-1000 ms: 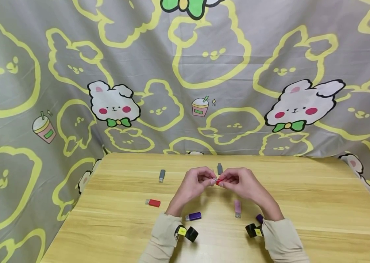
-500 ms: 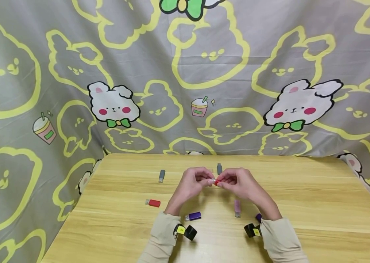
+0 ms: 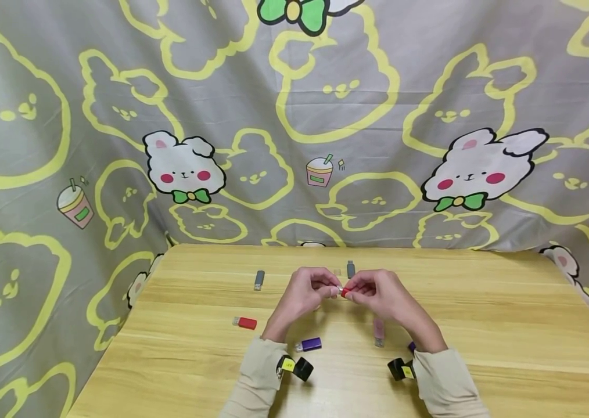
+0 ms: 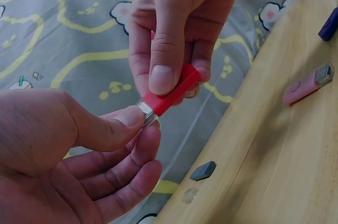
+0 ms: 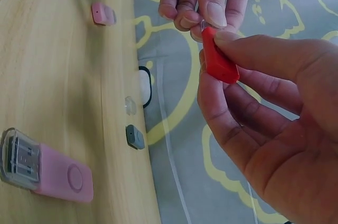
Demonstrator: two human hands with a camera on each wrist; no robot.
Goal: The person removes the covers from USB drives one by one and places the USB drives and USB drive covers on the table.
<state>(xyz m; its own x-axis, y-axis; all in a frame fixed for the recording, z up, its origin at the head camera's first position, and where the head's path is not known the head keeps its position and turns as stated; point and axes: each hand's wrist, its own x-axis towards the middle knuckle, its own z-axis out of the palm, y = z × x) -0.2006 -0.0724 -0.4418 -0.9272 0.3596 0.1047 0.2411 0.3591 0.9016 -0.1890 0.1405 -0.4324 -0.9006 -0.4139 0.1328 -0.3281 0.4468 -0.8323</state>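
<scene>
A red USB flash drive (image 4: 177, 89) is held up above the table between both hands. My right hand (image 3: 385, 293) pinches its red body between thumb and fingers. At the metal plug end, my left hand (image 3: 306, 295) pinches a clear plastic cap (image 4: 150, 118) with thumb and index finger. The cap sits over at least part of the plug, and the left fingertips hide some of it. In the right wrist view the drive's red body (image 5: 219, 60) tilts, its plug end towards the left hand's fingertips.
On the table (image 3: 195, 371) lie a grey drive (image 3: 259, 280), another grey one (image 3: 351, 269), a red one (image 3: 246, 323), a purple one (image 3: 309, 345) and a pink one (image 3: 379, 332). A small clear cap (image 5: 130, 106) lies near the back edge. A patterned curtain (image 3: 252, 174) hangs behind.
Both hands keep the red drive in nearly the same place, with only a slight shift. The clear cap shows a little more at the left fingertips.
</scene>
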